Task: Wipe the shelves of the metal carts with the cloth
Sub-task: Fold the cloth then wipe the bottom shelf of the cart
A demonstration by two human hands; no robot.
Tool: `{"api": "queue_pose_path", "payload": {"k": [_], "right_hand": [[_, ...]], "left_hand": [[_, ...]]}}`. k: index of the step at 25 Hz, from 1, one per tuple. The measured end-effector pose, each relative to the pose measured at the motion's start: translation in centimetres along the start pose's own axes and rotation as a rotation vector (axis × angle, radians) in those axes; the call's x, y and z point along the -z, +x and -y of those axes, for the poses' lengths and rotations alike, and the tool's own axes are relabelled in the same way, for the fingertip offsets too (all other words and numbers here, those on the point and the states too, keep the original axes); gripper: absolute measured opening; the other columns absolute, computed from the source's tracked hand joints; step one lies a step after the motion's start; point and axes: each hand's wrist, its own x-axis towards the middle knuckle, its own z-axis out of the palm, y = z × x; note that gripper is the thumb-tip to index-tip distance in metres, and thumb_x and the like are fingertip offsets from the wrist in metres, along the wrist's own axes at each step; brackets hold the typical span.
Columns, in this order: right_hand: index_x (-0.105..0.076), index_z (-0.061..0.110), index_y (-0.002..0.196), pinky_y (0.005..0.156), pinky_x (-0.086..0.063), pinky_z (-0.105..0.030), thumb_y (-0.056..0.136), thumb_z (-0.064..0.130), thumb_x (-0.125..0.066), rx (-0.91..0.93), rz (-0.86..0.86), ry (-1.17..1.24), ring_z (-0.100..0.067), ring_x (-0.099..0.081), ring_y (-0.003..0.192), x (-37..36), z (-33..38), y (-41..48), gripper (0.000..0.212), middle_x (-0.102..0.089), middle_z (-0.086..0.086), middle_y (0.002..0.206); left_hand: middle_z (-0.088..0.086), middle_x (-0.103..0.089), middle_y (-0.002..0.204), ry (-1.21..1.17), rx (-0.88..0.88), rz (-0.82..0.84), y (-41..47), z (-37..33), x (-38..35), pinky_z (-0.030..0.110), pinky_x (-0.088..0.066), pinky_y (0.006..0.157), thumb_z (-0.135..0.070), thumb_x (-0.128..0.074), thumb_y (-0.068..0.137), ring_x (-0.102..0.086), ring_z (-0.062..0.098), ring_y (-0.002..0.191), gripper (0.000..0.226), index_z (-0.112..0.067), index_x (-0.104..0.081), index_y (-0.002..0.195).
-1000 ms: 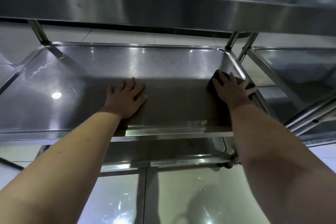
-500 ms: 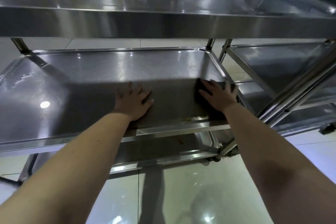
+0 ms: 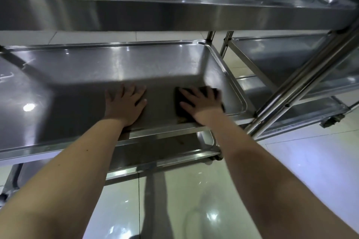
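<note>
Head view, looking in between the top shelf (image 3: 174, 13) and the middle shelf (image 3: 116, 64) of the near metal cart.

On the middle shelf, towards its right end and close to the front lip: dark cloth (image 3: 177, 97), lying flat, pinned under the right hand (image 3: 202, 103). Right hand flat, fingers straight and splayed, pressing down rather than gripping. Cloth edges showing on the thumb side and beyond the fingertips, outline otherwise hidden, so no long axis readable. Left hand (image 3: 125, 103) just left of the cloth and apart from it, palm down on bare steel, fingers straight, holding nothing; judged a brace.

Key relation: shelf's long axis running left to right across the view. Cloth near the right end, with a narrow strip of steel between it and the raised right rim, and by far the greater run lying leftward, beyond the left hand. Right hand nearer, in fact on top; left hand squarely in the path of any leftward stroke. Judged next: sweeps along the long axis, with the left hand lifted or shifted aside.

Below, the bottom shelf (image 3: 165, 149); to the right, a second cart (image 3: 281, 54), presumably also to be wiped.
</note>
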Motion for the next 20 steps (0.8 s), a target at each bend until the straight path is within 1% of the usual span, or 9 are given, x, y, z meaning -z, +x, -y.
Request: {"api": "queue_pose_path", "payload": {"k": [2, 4, 6, 8, 10, 13, 16, 18, 20], "right_hand": [[0.007, 0.062, 0.143, 0.111, 0.006, -0.067, 0.094, 0.068, -0.015, -0.216, 0.057, -0.014, -0.040, 0.005, 0.148, 0.5, -6.2, -0.4, 0.054, -0.002, 0.017, 0.163], [0.011, 0.061, 0.143, 0.109, 0.009, -0.071, 0.095, 0.067, -0.012, -0.322, 0.097, -0.016, -0.042, 0.010, 0.147, 0.8, -7.6, -0.8, 0.054, 0.004, 0.016, 0.163], [0.009, 0.062, 0.142, 0.106, 0.013, -0.072, 0.089, 0.072, -0.007, -0.222, 0.070, 0.004, -0.046, 0.007, 0.146, 0.7, -2.3, -0.7, 0.056, -0.001, 0.015, 0.163], [0.004, 0.064, 0.141, 0.104, 0.018, -0.070, 0.082, 0.077, -0.003, 0.010, 0.063, 0.044, -0.048, 0.003, 0.145, -0.6, 4.8, -1.4, 0.061, -0.008, 0.015, 0.163], [0.003, 0.066, 0.140, 0.101, 0.023, -0.066, 0.082, 0.077, -0.005, 0.167, 0.073, 0.036, -0.046, 0.003, 0.146, -1.1, 8.0, -2.5, 0.059, -0.009, 0.016, 0.162], [0.002, 0.065, 0.142, 0.109, 0.010, -0.066, 0.091, 0.072, -0.016, 0.045, -0.043, -0.014, -0.042, -0.004, 0.147, -0.6, 0.4, -1.9, 0.055, -0.011, 0.017, 0.162], [0.007, 0.063, 0.143, 0.111, 0.010, -0.067, 0.094, 0.069, -0.014, -0.255, 0.052, -0.036, -0.040, 0.005, 0.148, 0.3, -8.4, -2.2, 0.053, -0.002, 0.017, 0.163], [0.008, 0.062, 0.143, 0.108, 0.012, -0.070, 0.091, 0.072, -0.008, -0.277, 0.065, -0.039, -0.044, 0.005, 0.147, 0.7, -6.6, -2.0, 0.055, -0.002, 0.015, 0.163], [0.004, 0.063, 0.143, 0.106, 0.011, -0.073, 0.085, 0.075, -0.005, -0.119, 0.036, -0.022, -0.047, 0.000, 0.145, 0.1, 0.4, -1.6, 0.060, -0.008, 0.012, 0.163]], "left_hand": [[-0.007, -0.010, 0.163, -0.007, -0.001, -0.016, 0.1, -0.1, -0.1, 0.067, -0.003, 0.112, -0.055, -0.019, 0.099, -0.003, 0.030, 0.150, 0.053, -0.047, -0.012, 0.150], [-0.007, -0.010, 0.163, -0.006, 0.003, -0.016, 0.2, -0.1, -0.2, 0.068, -0.002, 0.112, -0.056, -0.019, 0.098, -0.003, 0.031, 0.150, 0.052, -0.049, -0.011, 0.150], [-0.007, -0.009, 0.163, -0.006, 0.014, -0.002, 0.3, -0.1, -0.1, 0.068, -0.002, 0.112, -0.056, -0.018, 0.099, -0.002, 0.030, 0.150, 0.053, -0.050, -0.009, 0.150], [-0.008, -0.007, 0.164, 0.002, 0.013, 0.018, 0.3, 0.0, 0.1, 0.068, -0.001, 0.112, -0.055, -0.017, 0.099, -0.001, 0.029, 0.150, 0.053, -0.050, -0.007, 0.151], [-0.010, -0.005, 0.164, -0.001, 0.016, 0.030, 0.2, 0.0, 0.2, 0.068, -0.001, 0.112, -0.055, -0.017, 0.099, -0.001, 0.028, 0.150, 0.053, -0.051, -0.005, 0.151], [-0.010, -0.005, 0.164, -0.017, 0.012, 0.036, 0.2, 0.0, 0.4, 0.067, 0.000, 0.113, -0.055, -0.018, 0.099, -0.002, 0.028, 0.150, 0.052, -0.051, -0.006, 0.150], [-0.008, -0.008, 0.163, -0.010, 0.008, 0.016, 0.0, -0.3, 0.3, 0.067, -0.001, 0.112, -0.055, -0.018, 0.099, -0.003, 0.030, 0.150, 0.052, -0.051, -0.008, 0.150], [-0.008, -0.009, 0.163, -0.005, 0.012, 0.010, 0.0, -0.3, 0.2, 0.068, -0.003, 0.112, -0.054, -0.018, 0.099, -0.004, 0.030, 0.150, 0.052, -0.050, -0.009, 0.150], [-0.008, -0.008, 0.163, -0.003, 0.010, 0.016, 0.1, -0.2, 0.2, 0.067, -0.003, 0.112, -0.054, -0.018, 0.100, -0.003, 0.030, 0.150, 0.052, -0.050, -0.007, 0.150]]}}
